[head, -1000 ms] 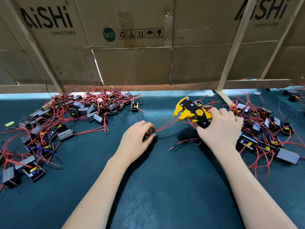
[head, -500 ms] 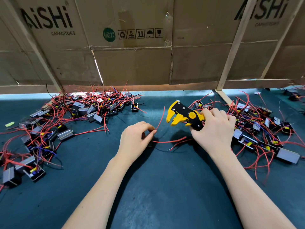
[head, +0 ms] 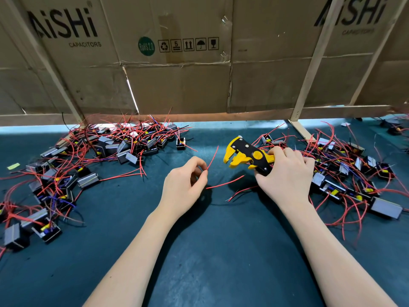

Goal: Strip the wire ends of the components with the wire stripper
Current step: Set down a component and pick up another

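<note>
My right hand (head: 285, 176) grips the handles of a yellow and black wire stripper (head: 245, 157), whose jaws point left and hold no wire. My left hand (head: 183, 185) is curled over a small component that it mostly hides, thumb and forefinger pinching a red wire (head: 213, 157) that rises up and to the right. A second red wire (head: 225, 183) runs from under that hand toward the stripper along the mat. The stripper jaws sit a short way right of the raised wire's tip.
A heap of components with red wires (head: 106, 147) covers the mat's far left, another heap (head: 345, 173) lies at the right behind my right hand. Cardboard sheets (head: 181, 63) on a wooden frame (head: 309, 69) wall off the back. The dark green mat (head: 210, 251) spreads in front.
The stripper came off the wire and swung left and slightly down. A red wire now stands up from my left hand's pinch, where it earlier ran stretched into the jaws.
</note>
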{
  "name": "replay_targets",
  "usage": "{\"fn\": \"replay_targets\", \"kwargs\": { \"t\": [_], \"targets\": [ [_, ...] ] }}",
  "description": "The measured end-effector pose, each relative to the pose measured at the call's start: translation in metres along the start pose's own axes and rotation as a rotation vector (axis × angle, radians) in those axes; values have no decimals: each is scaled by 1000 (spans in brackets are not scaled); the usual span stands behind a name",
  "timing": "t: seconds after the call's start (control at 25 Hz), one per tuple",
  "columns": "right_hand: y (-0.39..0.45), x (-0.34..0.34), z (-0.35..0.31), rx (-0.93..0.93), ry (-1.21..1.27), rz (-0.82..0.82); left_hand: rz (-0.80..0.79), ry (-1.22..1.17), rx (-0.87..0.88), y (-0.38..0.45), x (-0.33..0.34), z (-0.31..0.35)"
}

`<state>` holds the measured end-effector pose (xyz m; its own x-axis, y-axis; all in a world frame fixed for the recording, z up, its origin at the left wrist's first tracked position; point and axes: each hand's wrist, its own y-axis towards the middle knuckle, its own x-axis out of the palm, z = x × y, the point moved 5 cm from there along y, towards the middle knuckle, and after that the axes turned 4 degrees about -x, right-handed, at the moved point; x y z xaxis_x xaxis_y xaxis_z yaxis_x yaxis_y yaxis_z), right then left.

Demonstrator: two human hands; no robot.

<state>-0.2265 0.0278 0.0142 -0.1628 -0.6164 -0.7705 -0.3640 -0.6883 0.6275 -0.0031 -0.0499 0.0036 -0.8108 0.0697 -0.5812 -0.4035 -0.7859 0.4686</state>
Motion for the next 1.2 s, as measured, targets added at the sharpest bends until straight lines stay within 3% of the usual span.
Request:
{"fn": "replay_targets", "kwargs": {
  "t": [0.44,0.76,0.92,1.08,1.2],
  "targets": [
    [-2,0,-4,0,-16,-34,-119,-153,21,-4,8,9],
    [-2,2,0,51,1,-35,-83,-97,35,-4,4,13],
    [0,1,8,100,27,-19,179,280,20,0,-18,7],
    [1,1,10,109,29,-26,-13,610,-249,2,-21,-23],
    [1,1,6,85,23,-27,-47,529,-211,2,-15,-17]
  ]
}}
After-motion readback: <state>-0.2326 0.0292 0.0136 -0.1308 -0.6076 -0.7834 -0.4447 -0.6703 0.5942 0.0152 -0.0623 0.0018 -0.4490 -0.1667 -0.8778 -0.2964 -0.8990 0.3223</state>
